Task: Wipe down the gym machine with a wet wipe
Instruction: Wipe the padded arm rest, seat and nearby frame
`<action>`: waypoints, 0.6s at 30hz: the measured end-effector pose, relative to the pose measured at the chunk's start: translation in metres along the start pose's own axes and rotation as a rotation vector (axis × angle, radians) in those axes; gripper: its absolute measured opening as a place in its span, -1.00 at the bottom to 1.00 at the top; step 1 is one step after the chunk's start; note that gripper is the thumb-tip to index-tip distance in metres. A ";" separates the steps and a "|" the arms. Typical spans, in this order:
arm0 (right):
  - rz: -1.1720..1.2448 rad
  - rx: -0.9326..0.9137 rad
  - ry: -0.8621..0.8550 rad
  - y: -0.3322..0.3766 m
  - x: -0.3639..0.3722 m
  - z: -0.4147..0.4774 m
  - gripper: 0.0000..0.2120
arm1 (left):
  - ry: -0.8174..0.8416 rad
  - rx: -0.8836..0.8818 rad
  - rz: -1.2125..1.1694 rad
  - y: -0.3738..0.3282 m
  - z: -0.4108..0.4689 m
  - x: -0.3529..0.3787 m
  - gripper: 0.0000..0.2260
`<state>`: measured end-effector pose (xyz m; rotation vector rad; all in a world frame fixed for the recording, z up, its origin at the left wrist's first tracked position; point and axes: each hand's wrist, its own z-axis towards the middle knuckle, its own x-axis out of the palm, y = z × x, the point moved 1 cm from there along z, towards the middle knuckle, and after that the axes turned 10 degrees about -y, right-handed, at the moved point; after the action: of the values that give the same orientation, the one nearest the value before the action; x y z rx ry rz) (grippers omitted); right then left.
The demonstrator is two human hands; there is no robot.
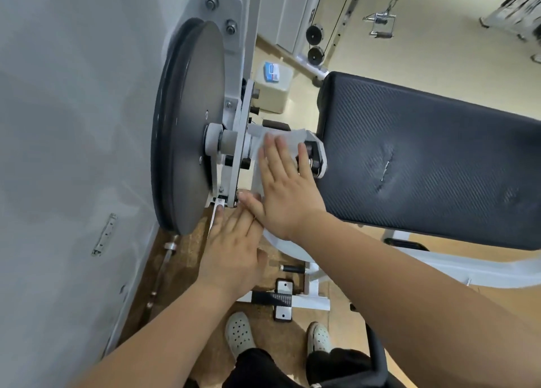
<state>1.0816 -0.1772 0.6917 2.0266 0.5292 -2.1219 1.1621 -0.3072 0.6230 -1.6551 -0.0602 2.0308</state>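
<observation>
White wipe pinned under my flat right hand; left hand flat, empty, just below along machine frame.

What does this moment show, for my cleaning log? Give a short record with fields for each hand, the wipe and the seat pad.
right hand: flat, fingers straight, pressing the wet wipe onto the machine's white arm
left hand: open, fingers straight, partly under the right hand, fingertips near the dark disc
wet wipe: white, spread under the right fingers
black pad: untouched by either hand, torn near its middle
</observation>
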 end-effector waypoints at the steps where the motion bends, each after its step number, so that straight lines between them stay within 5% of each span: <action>1: 0.006 -0.026 0.007 0.000 0.001 -0.002 -0.13 | -0.008 0.006 0.002 0.000 0.000 0.000 -0.30; 6: -0.160 -0.200 0.012 -0.019 -0.014 0.011 -0.12 | -0.040 0.047 -0.010 0.004 0.001 0.000 -0.46; 10: -0.109 -0.056 -0.036 -0.029 -0.028 0.038 -0.12 | -0.061 0.052 -0.012 0.006 0.003 -0.002 -0.59; 13: -0.110 -0.129 0.008 -0.016 -0.011 0.018 -0.19 | -0.038 0.039 -0.030 0.006 0.004 -0.005 -0.57; 18: 0.357 -0.131 0.074 -0.009 -0.004 -0.008 -0.35 | -0.025 0.021 -0.144 0.013 0.003 -0.008 -0.50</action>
<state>1.0860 -0.1661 0.6966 1.9611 0.2806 -1.7653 1.1554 -0.3209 0.6265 -1.5661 -0.1613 1.9372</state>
